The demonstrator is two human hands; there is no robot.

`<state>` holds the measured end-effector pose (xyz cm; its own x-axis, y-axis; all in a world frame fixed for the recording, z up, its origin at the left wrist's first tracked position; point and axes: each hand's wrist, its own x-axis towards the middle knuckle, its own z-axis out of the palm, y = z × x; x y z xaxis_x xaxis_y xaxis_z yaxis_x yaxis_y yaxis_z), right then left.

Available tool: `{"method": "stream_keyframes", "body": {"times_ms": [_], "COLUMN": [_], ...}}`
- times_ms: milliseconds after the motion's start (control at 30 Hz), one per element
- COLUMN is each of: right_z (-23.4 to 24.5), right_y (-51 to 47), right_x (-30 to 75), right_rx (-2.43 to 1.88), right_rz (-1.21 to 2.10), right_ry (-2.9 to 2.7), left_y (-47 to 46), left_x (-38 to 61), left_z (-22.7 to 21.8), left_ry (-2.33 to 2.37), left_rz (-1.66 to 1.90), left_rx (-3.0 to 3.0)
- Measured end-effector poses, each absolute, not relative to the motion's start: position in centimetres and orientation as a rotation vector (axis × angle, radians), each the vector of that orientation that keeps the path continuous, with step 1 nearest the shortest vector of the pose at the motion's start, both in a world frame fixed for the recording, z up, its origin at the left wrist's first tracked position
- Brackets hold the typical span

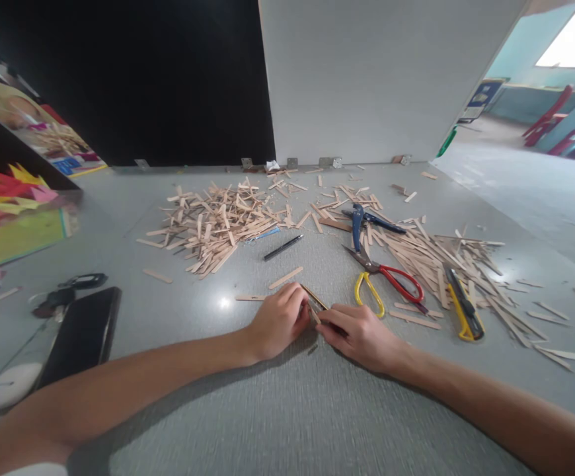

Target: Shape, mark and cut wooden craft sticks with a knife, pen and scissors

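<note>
Spanning left grip [278, 317] to right grip [357, 328], wooden strip [314, 297]

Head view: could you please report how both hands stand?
Left hand, right hand: close together, thin wooden pieces pinched at fingertips. Scissors lying just beyond right hand.

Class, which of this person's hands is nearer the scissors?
Right. The right hand is close by the scissors, on their near side; the left hand is farther off, to their left.

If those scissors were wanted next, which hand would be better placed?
Probably the right hand: the scissors lie just beyond its knuckles, while the left hand is farther off. Both are pinching thin wooden sticks.
</note>
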<state>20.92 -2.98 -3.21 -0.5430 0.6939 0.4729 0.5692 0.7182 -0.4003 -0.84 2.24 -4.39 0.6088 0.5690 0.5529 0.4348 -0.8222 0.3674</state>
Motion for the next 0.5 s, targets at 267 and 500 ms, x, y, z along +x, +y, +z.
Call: {"method": "stream_keyframes", "body": {"times_ms": [267,500], "right_z": [-3.27,-3.7], "right_y": [-3.0,-2.94], "right_x": [20.85,20.84], "right_rx": [-1.053,-1.175], "right_rz": [0.306,0.32], "right_ry": [-2.183,-2.089], "left_y": [2.51,2.14], "left_x": [-0.76,-0.72], "left_z": [-4.33,-4.18], "left_ry": [0.871,0.746], "left_rz": [1.079,1.163], "left_rx": [2.514,2.395]}}
